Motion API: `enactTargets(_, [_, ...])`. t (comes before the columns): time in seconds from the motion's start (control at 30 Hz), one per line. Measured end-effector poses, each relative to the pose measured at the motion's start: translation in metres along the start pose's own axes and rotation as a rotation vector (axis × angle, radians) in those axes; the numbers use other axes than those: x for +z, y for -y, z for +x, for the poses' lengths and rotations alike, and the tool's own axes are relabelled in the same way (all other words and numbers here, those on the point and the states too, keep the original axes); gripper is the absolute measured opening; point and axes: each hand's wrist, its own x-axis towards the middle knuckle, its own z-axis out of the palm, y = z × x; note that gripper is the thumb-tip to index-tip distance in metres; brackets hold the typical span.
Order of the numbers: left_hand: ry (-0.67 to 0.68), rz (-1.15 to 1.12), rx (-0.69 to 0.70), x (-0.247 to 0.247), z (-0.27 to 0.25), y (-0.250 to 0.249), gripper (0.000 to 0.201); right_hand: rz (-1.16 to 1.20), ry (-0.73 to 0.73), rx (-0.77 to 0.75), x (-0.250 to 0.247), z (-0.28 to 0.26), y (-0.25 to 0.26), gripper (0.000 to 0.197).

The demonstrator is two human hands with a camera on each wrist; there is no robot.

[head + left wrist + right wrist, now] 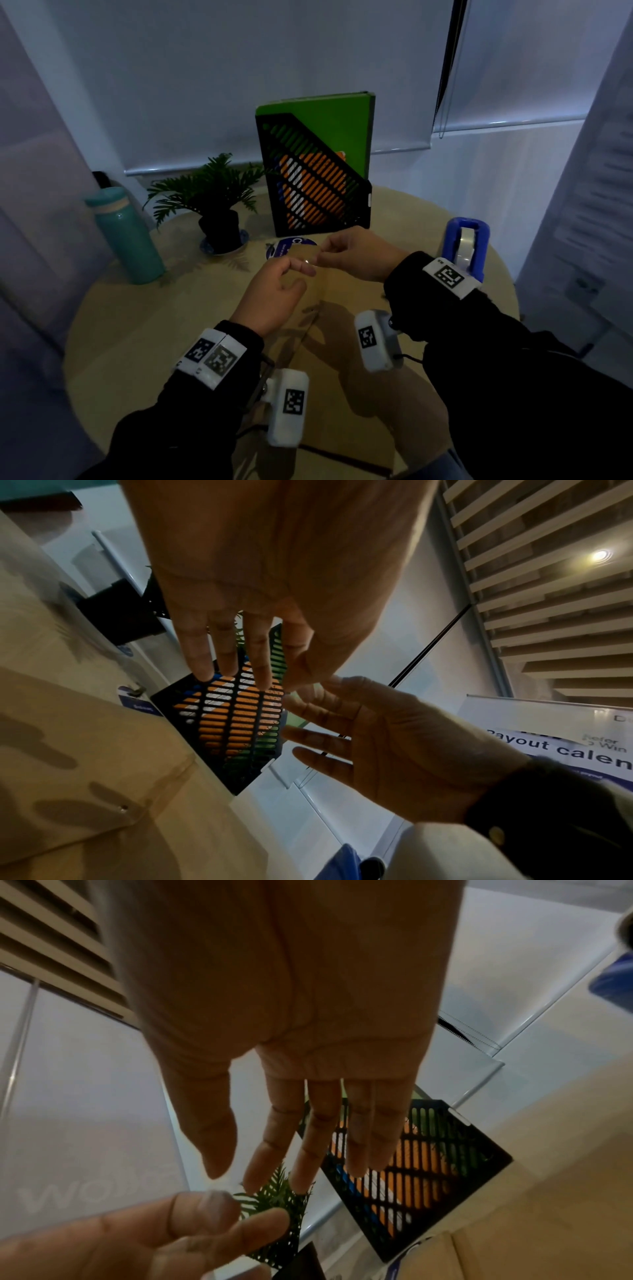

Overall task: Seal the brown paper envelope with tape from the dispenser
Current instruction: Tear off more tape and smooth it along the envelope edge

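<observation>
Both hands are raised over the brown paper envelope [342,329], which lies flat on the round table; its clasp end also shows in the left wrist view [85,750]. A short strip of clear tape [305,255] stretches between the hands. My left hand [303,270] pinches one end, and the tape sticks to a left fingertip [215,1202]. At the other end, my right hand [323,255] pinches the strip with thumb and forefinger while its other fingers stay loosely spread. The blue tape dispenser [466,246] stands on the table beyond my right wrist.
A black slotted file holder [315,192] with a green folder stands at the table's back. Left of it are a potted plant [219,209] and a teal bottle [126,236]. A round blue-rimmed disc [281,248] lies just beyond the hands.
</observation>
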Motion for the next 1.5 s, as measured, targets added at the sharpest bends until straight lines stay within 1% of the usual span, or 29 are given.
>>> enactTargets(0.07, [0.002, -0.006, -0.01, -0.001, -0.001, 0.003, 0.022, -0.018, 0.017, -0.012, 0.003, 0.001, 0.003, 0.027])
enactTargets(0.2, [0.001, 0.017, -0.018, -0.003, -0.002, 0.007, 0.021, -0.054, 0.03, -0.044, 0.008, 0.002, 0.006, 0.019])
enactTargets(0.3, [-0.006, 0.019, -0.011, -0.005, -0.004, 0.01, 0.021, -0.07, 0.019, -0.071, 0.012, 0.003, 0.007, 0.021])
enactTargets(0.4, [-0.007, 0.016, -0.027, -0.008, -0.005, 0.012, 0.019, -0.146, 0.007, -0.105, 0.015, 0.006, 0.009, 0.022])
enactTargets(0.5, [-0.013, 0.014, -0.029, -0.011, -0.005, 0.016, 0.02, -0.21, -0.012, -0.144, 0.018, 0.006, 0.012, 0.02])
enactTargets(0.67, [-0.028, -0.014, -0.039, -0.016, -0.005, 0.02, 0.021, -0.337, -0.112, -0.237, 0.024, 0.006, 0.015, 0.014])
enactTargets(0.77, [-0.039, -0.028, -0.047, -0.018, -0.004, 0.021, 0.022, -0.458, -0.184, -0.292, 0.028, 0.006, 0.018, 0.016])
enactTargets(0.9, [-0.047, -0.045, -0.055, -0.02, -0.003, 0.023, 0.024, -0.481, -0.263, -0.347, 0.03, 0.005, 0.021, 0.018])
enactTargets(1.13, [-0.048, -0.08, -0.035, -0.021, -0.005, 0.024, 0.028, -0.528, -0.331, -0.342, 0.033, 0.005, 0.021, 0.019])
enactTargets(1.3, [-0.053, -0.069, -0.017, -0.023, -0.008, 0.023, 0.028, -0.445, -0.367, -0.32, 0.039, 0.006, 0.02, 0.016])
enactTargets(1.5, [-0.049, -0.057, -0.007, -0.022, -0.01, 0.023, 0.028, -0.354, -0.34, -0.257, 0.042, 0.009, 0.019, 0.013])
